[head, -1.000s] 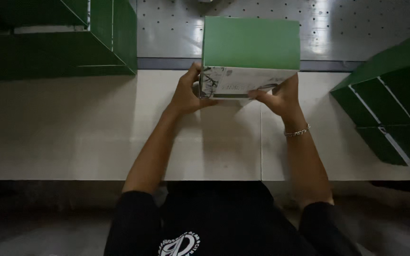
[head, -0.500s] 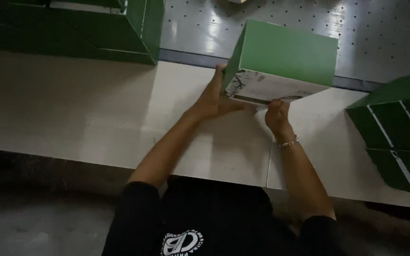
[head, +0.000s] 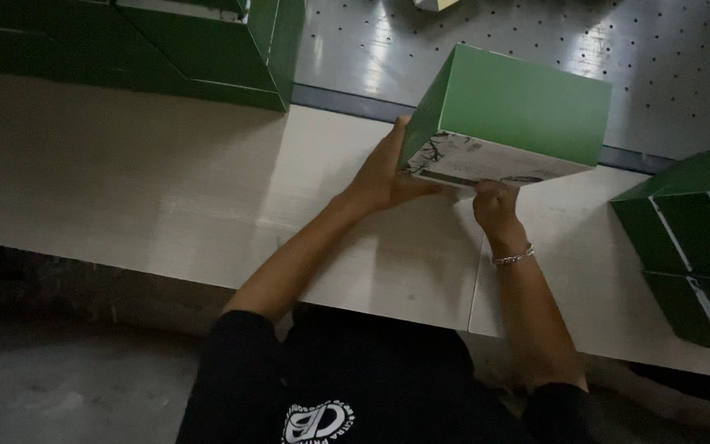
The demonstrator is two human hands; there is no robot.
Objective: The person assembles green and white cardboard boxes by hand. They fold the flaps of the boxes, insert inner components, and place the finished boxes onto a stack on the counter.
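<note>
Green box (head: 519, 111) with a pale patterned near face, tilted above the far edge of the tabletop (head: 166, 189). My left hand (head: 384, 173) grips its left side, fingers flat against the wall; my right hand (head: 495, 205), bracelet (head: 513, 257) at the wrist, closes on its lower front edge. Both forearms reach forward. Stacks of dark green boxes (head: 207, 49) flank a perforated grey panel (head: 659, 49) behind.

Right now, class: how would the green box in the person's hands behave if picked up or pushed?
The green box probably stays stiff: its flat faces and sharp edges show no sag. It seems light for its size, since the left hand and right hand tilt it with only fingers. Its flat sides should slide on the table, not roll.
</note>
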